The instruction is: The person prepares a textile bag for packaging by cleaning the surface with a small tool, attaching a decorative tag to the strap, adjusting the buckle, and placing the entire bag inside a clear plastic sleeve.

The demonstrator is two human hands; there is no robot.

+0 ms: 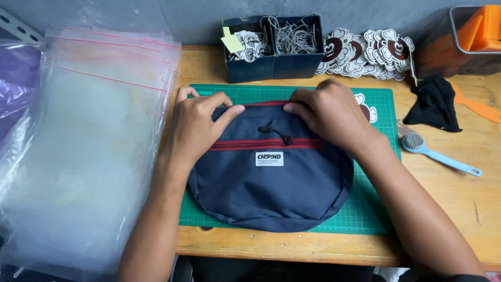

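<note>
wooden desk (pixel 459 198) had one green cutting mat (pixel 376 209), and one navy pouch (pixel 271 188) lay flat on it. behind the pouch sat two dark boxes (pixel 274 65). left hand (pixel 195 125) and right hand (pixel 329 115) rested palm-down on the pouch's top edge, fingers together, pressing it.

A small white rectangular label (pixel 269 159) sits on the navy bag's front, clear zip-top plastic bags (pixel 88 156) stacked left of it.
</note>
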